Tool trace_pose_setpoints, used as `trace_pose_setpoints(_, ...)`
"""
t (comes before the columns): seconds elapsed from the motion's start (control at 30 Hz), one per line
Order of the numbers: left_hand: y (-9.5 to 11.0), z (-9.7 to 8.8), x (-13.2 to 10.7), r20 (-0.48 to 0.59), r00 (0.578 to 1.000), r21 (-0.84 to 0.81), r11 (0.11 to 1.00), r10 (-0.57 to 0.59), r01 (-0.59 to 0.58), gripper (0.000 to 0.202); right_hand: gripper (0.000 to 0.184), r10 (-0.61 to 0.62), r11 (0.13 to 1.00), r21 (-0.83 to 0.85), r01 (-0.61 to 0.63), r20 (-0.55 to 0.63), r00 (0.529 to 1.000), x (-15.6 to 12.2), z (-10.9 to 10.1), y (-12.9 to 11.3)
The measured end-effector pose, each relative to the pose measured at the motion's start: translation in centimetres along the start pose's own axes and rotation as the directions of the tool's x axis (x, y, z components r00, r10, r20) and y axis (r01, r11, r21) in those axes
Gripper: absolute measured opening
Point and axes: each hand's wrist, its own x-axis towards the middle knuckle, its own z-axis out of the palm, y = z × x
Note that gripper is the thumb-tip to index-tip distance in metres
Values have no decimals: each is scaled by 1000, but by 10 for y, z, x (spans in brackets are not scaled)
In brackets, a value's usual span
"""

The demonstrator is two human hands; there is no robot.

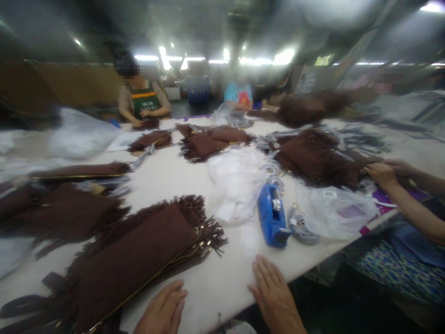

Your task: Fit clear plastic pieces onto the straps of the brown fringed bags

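Observation:
My left hand (162,306) is beside a stack of dark brown fringed bags (139,250), at its near right edge. Its fingers are loosely bent and hold nothing that I can see. The bags have gold zips and metal fittings along one side, with fringe at the ends and dark straps at the lower left. My right hand (273,292) lies on the white table (222,269) near its front edge, fingers stretched out and holding nothing. A blue tape dispenser (273,215) stands just beyond it. Next to that lies a coiled grey strap with a metal clasp (301,226).
More brown bags lie at the left (66,208), mid-table (208,143) and right (309,155). Clear plastic bags (238,181) lie between them. A co-worker's hands (382,174) touch the right pile. Another person (144,99) works across the table.

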Motion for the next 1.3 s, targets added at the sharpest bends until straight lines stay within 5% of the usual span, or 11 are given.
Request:
trace_pose_setpoints(0.2, 49, 46, 57, 58, 998, -142, 989, -24, 32, 37, 61, 24, 999, 46, -25, 14, 1000, 15, -5, 1)
trace_pose_setpoints(0.3, 69, 80, 95, 177, 983, -159, 987, 47, -19, 51, 60, -42, 998, 43, 40, 63, 997, 16, -5, 2)
trace_pose_setpoints(0.5, 73, 121, 139, 280, 951, -116, 988, 134, -105, 48, 55, -144, 988, 59, 141, 59, 988, -10, -11, 12)
trace_pose_setpoints(0.63, 69, 126, 148, 265, 957, -80, 992, 118, -100, 47, 52, -100, 995, 31, 99, 35, 994, -28, -7, 15)
trace_pose_setpoints(0.8, 68, 129, 162, 248, 965, -74, 995, 83, -66, 47, 44, -190, 980, 62, 189, 12, 982, -47, 3, 15)
trace_pose_setpoints(1.0, 62, 128, 160, 247, 968, -164, 987, 48, -7, 49, 46, -112, 992, 59, 111, 13, 994, -41, 0, 17)
trace_pose_setpoints(1.17, 64, 106, 140, 227, 974, -311, 949, 14, 59, 50, 35, -179, 963, 196, 187, -61, 982, -23, -18, 19)
trace_pose_setpoints(1.3, 70, 79, 125, 271, 959, -456, 888, 79, 56, 69, 25, 42, 912, 411, -17, -51, 998, -10, -33, 9)
